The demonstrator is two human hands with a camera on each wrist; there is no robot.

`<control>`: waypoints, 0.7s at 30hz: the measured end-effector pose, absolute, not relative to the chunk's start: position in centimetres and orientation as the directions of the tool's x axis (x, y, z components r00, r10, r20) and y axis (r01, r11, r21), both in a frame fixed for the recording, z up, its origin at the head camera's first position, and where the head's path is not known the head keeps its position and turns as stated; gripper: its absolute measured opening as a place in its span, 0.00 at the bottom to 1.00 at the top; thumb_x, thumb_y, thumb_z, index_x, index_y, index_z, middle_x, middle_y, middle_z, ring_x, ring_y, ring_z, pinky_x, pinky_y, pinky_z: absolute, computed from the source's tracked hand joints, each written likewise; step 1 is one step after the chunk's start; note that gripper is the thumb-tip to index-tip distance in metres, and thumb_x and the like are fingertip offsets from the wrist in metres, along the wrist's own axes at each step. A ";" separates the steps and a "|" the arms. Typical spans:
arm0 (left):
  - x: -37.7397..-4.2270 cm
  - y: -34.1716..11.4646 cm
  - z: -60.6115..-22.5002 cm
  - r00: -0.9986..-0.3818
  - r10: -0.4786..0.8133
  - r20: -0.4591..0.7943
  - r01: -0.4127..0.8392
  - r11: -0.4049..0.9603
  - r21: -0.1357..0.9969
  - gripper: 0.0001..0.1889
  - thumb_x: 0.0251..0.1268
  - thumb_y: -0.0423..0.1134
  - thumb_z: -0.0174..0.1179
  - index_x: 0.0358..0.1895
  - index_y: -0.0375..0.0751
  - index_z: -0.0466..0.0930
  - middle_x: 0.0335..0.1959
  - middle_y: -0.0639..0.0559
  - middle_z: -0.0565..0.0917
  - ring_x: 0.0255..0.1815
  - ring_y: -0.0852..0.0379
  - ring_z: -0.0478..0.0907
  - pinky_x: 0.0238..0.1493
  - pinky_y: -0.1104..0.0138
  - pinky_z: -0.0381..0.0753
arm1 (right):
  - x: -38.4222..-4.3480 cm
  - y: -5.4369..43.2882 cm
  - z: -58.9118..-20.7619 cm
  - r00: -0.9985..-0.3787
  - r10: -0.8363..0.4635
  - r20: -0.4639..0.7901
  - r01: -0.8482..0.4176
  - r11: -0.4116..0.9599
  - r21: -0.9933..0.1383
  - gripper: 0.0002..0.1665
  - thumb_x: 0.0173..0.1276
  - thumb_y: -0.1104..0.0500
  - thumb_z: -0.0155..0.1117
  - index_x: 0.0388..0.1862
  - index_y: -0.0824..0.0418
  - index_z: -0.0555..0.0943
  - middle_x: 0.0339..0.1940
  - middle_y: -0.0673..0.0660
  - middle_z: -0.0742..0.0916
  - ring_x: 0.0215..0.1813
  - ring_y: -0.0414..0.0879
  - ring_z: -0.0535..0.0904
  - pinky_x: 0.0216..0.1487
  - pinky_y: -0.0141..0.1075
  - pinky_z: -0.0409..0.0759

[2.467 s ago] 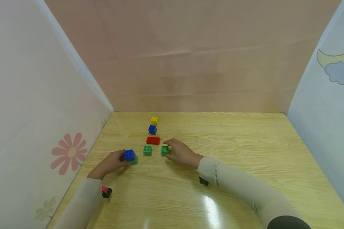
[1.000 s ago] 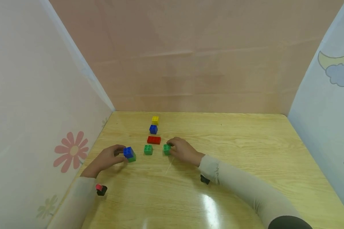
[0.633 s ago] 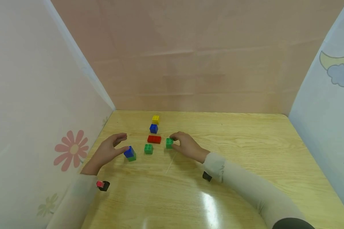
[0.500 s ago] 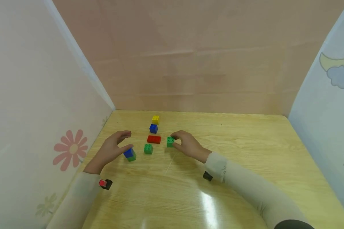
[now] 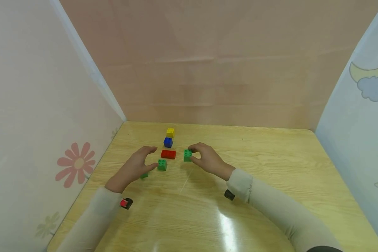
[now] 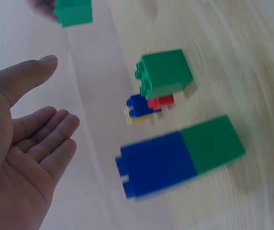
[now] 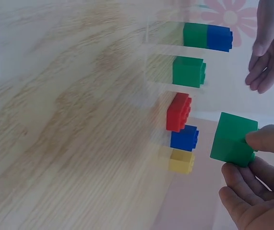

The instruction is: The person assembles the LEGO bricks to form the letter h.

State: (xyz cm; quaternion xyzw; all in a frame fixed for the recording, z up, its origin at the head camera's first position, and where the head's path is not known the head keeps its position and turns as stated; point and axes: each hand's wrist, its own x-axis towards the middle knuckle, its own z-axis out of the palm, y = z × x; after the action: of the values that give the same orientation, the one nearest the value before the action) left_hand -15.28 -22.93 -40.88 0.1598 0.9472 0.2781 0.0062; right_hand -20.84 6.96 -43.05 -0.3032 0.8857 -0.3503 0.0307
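My right hand [image 5: 209, 159] pinches a green building brick [image 7: 234, 139] between thumb and fingers, raised above the table. My left hand [image 5: 135, 168] holds nothing; its thumb and fingers are spread apart. In the left wrist view a blue brick [image 6: 158, 164] sits on a green brick [image 6: 213, 144] as a two-brick stack, below and beside the left hand. From the head, that hand covers most of the stack. Another green brick [image 5: 162, 165] stands on the table near the left thumb tip.
Behind the lone green brick lie a red brick [image 5: 168, 154], a blue brick [image 5: 168, 142] and a yellow brick [image 5: 170, 132], in a rough row going back. The wooden table [image 5: 255, 157] meets a wall at the back and on each side.
My left hand has let go of the blue-and-green stack, spread its fingers and moved right over it. My right hand has lifted its green brick and shifted slightly right and back.
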 end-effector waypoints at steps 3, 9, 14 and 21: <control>-15.3 -22.3 -41.3 -0.946 0.319 0.056 0.301 0.805 0.512 0.35 0.62 0.43 0.68 0.69 0.33 0.65 0.65 0.39 0.71 0.64 0.40 0.70 0.61 0.47 0.73 | -20.7 6.9 -42.8 -0.805 -0.568 0.172 -0.526 0.549 -0.649 0.23 0.69 0.57 0.65 0.61 0.60 0.77 0.55 0.52 0.81 0.55 0.50 0.80 0.57 0.42 0.78; -15.6 -20.8 -42.4 -0.948 0.319 -0.003 0.278 0.831 0.482 0.38 0.65 0.46 0.65 0.73 0.36 0.60 0.69 0.38 0.68 0.67 0.39 0.67 0.62 0.47 0.71 | -20.1 6.8 -42.3 -0.804 -0.568 0.177 -0.516 0.518 -0.682 0.23 0.68 0.58 0.66 0.61 0.61 0.77 0.53 0.53 0.82 0.55 0.52 0.80 0.57 0.46 0.78; -15.7 -19.5 -43.2 -0.958 0.283 -0.049 0.222 0.838 0.499 0.43 0.66 0.47 0.64 0.76 0.32 0.51 0.70 0.34 0.65 0.68 0.38 0.65 0.63 0.47 0.70 | -19.7 6.7 -42.0 -0.807 -0.564 0.176 -0.509 0.514 -0.690 0.22 0.68 0.59 0.66 0.60 0.61 0.78 0.52 0.53 0.82 0.54 0.53 0.80 0.56 0.47 0.79; -15.3 -18.8 -44.2 -0.978 0.186 -0.098 0.111 0.854 0.509 0.45 0.65 0.45 0.65 0.76 0.30 0.49 0.69 0.32 0.65 0.67 0.37 0.66 0.62 0.47 0.71 | -19.7 6.4 -41.9 -0.797 -0.576 0.182 -0.516 0.492 -0.702 0.22 0.68 0.58 0.67 0.59 0.61 0.78 0.52 0.53 0.82 0.54 0.53 0.80 0.57 0.49 0.78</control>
State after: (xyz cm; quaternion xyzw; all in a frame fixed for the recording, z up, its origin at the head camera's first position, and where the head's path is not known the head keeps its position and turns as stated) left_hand -15.26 -18.80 -44.16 0.0773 0.9600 0.2591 0.0721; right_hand -19.67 6.43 -41.87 -0.3163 0.8628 -0.3926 0.0384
